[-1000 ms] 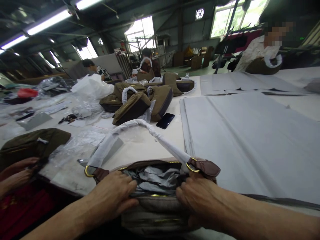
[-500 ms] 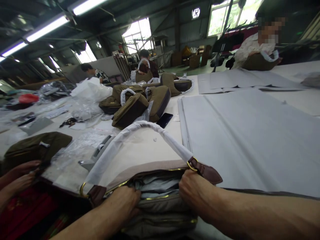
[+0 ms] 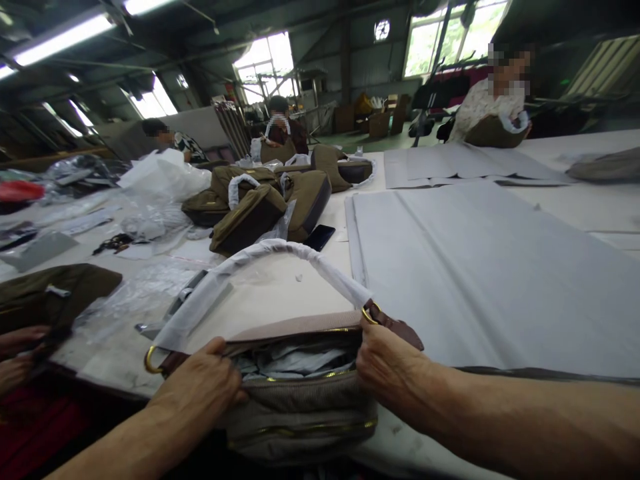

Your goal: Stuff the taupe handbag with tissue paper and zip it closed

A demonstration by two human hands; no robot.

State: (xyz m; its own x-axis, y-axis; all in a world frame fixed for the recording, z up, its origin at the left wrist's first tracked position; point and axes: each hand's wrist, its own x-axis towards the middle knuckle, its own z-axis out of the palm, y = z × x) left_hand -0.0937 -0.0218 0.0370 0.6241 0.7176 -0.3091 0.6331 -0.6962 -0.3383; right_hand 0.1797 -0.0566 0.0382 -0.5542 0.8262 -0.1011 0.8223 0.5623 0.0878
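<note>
A grey-brown handbag point(image 3: 305, 410) lies in front of me at the table's near edge. Its gold zipper is undone, and crumpled pale stuffing point(image 3: 300, 360) shows inside. A handle point(image 3: 280, 250) wrapped in white arches over it, joined by gold rings and brown leather tabs. My left hand point(image 3: 205, 380) grips the bag at the left end of the opening, thumb on top. At the right end, just under the ring, my right hand point(image 3: 385, 357) is closed on the bag's edge. The fingertips of both hands are partly hidden.
A co-worker's hands point(image 3: 25, 353) hold an olive bag point(image 3: 65, 293) at my left. Several olive bags point(image 3: 260, 213) lie beyond the handle, with a dark phone point(image 3: 320, 237) beside them. Large grey sheets point(image 3: 480, 280) cover the right side. Clear plastic point(image 3: 145, 300) lies left. People sit farther back.
My left hand has come out of the bag's opening and moved left to its end. The opening shows more stuffing. The whole view has shifted slightly.
</note>
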